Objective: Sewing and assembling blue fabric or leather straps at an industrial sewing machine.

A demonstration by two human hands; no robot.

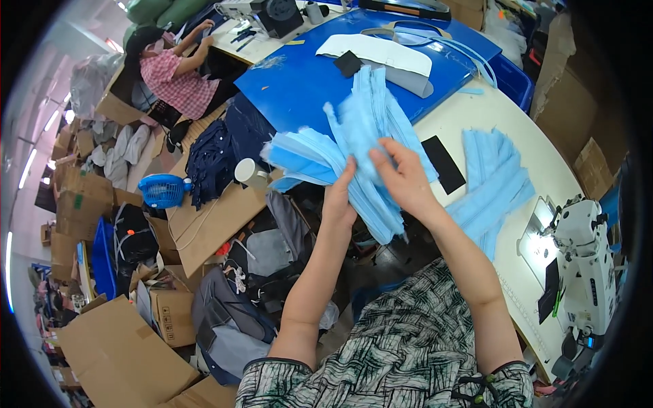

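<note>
I see the left hand (342,200) clasping blue strips (362,132) toward one o'clock, the right hand (410,183) pinching some; a loose grip could drop strips, and frayed ends could cause tangling.

no readable words, dark printed marks (166,315) on cardboard box (182,317)

L hand (341,200) part-hidden, R hand (409,182) prob. blurred
</note>
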